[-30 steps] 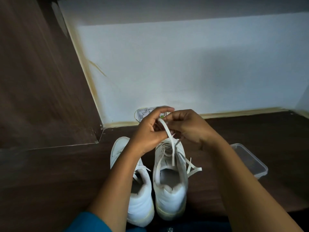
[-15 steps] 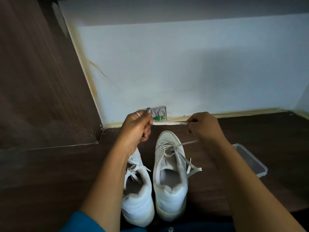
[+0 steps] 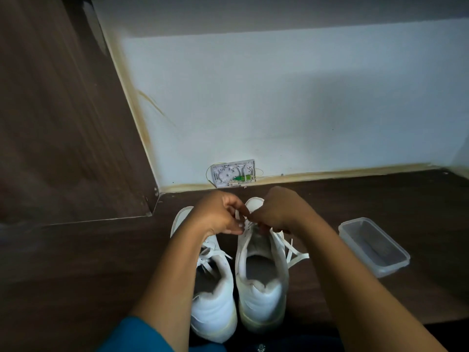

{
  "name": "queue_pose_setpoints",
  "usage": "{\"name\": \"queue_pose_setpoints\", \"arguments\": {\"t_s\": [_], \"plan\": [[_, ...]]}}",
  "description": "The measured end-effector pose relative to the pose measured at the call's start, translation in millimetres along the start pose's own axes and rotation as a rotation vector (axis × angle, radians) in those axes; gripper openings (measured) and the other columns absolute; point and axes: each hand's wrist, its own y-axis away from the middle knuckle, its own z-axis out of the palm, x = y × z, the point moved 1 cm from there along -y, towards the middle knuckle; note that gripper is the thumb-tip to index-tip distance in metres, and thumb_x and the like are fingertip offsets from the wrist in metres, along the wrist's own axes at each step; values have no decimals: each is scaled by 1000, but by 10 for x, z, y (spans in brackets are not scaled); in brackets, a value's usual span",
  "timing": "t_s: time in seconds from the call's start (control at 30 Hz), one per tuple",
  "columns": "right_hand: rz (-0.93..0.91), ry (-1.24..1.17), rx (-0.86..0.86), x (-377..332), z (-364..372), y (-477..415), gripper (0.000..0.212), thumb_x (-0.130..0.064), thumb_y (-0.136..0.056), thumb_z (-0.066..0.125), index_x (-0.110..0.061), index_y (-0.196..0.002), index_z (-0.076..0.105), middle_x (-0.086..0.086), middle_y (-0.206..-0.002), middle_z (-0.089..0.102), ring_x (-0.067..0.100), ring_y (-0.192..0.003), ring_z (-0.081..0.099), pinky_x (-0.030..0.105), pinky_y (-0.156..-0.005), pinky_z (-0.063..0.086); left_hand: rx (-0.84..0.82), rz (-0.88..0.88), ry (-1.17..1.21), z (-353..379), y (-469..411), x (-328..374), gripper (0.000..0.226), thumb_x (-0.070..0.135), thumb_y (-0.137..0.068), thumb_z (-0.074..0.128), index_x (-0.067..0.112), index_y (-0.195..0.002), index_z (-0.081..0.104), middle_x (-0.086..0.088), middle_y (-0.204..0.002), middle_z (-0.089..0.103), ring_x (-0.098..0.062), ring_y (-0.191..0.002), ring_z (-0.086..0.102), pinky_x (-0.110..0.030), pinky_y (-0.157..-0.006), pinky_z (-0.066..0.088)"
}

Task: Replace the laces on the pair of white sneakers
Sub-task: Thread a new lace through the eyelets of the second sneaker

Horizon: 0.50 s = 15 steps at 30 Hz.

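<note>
My left hand (image 3: 218, 215) and right hand (image 3: 278, 212) pinch lace (image 3: 237, 215) at front eyelets of centre sneaker (image 3: 261, 290), seemingly unthreading. Lower-left sneaker (image 3: 215, 308) laced, untouched. Task barely begun.

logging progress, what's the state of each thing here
left hand, pinching the lace
right hand, pinching the lace at the eyelets
right sneaker, upright, mostly unlaced
left sneaker, upright, laced, untied
container, open, looks empty
wall box, cover off
</note>
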Motion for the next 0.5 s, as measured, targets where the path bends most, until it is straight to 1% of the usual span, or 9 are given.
{"name": "queue_pose_setpoints", "arguments": {"t_s": [0.07, 0.13, 0.2, 0.27, 0.3, 0.37, 0.4, 0.43, 0.5], "plan": [[19, -12, -14, 23, 50, -54, 29, -23, -74, 66, -11, -49, 66, 0, -54, 67, 3, -38, 50, 17, -47, 39, 22, 0, -28, 50, -22, -23, 35, -25, -73, 59, 10, -72, 61, -11, -69, 52, -15, -60, 58, -23, -55, 58], [21, -42, -63, 33, 83, -88, 25, -15, -71, 69, -10, -47, 66, 5, -61, 71, 11, -55, 58, 24, -60, 43, 73, -10, -9, 76, -53, -35, 34, -24, -75, 57, 9, -69, 59, -11, -70, 51, -18, -62, 57, -23, -53, 57], [22, -18, -111, 31, 93, -76, 18, -11, -74, 69, -7, -57, 67, 11, -65, 68, 16, -55, 53, 24, -55, 39, 83, -25, 9, 82, -75, -47, 33, -24, -76, 57, 9, -69, 59, -12, -70, 52, -18, -61, 59, -25, -55, 58], [48, -34, -122, 86, 93, -77, 22, -9, -75, 69, -6, -56, 59, 9, -55, 49, 15, -42, 37, 21, -42, 29, 55, -42, 4, 82, -77, -60, 31, -22, -77, 58, 8, -70, 59, -11, -67, 55, -16, -60, 61, -27, -58, 59], [63, -64, -127, 118, 92, -88, 21, -8, -73, 70, -4, -57, 57, 8, -54, 42, 15, -40, 32, 20, -40, 25, 50, -43, -8, 80, -73, -61, 30, -22, -77, 59, 8, -70, 59, -11, -66, 55, -16, -60, 62, -27, -58, 59], [92, -119, -139, 153, 94, -97, 11, -7, -69, 72, 0, -70, 64, 12, -63, 38, 18, -43, 28, 20, -43, 23, 63, -37, -37, 73, -67, -57, 28, -20, -76, 61, 7, -69, 59, -10, -64, 56, -15, -59, 61, -26, -57, 58], [99, -139, -149, 173, 101, -111, 18, -8, -68, 72, 5, -78, 67, 13, -68, 38, 17, -45, 28, 21, -45, 25, 73, -32, -57, 71, -70, -55, 28, -20, -76, 62, 7, -69, 59, -10, -64, 56, -14, -59, 61, -26, -57, 58], [107, -154, -165, 192, 107, -119, 31, -9, -67, 73, 13, -89, 66, 14, -72, 39, 17, -46, 28, 22, -46, 27, 81, -26, -78, 70, -76, -53, 27, -19, -75, 62, 7, -69, 59, -10, -64, 56, -14, -59, 61, -26, -57, 58], [96, -168, -184, 225, 120, -148, 44, -10, -66, 74, 14, -101, 63, 14, -73, 40, 17, -46, 30, 22, -46, 29, 87, -10, -113, 62, -89, -56, 28, -19, -75, 63, 8, -68, 60, -13, -68, 58, -16, -61, 62, -29, -60, 59]]}}
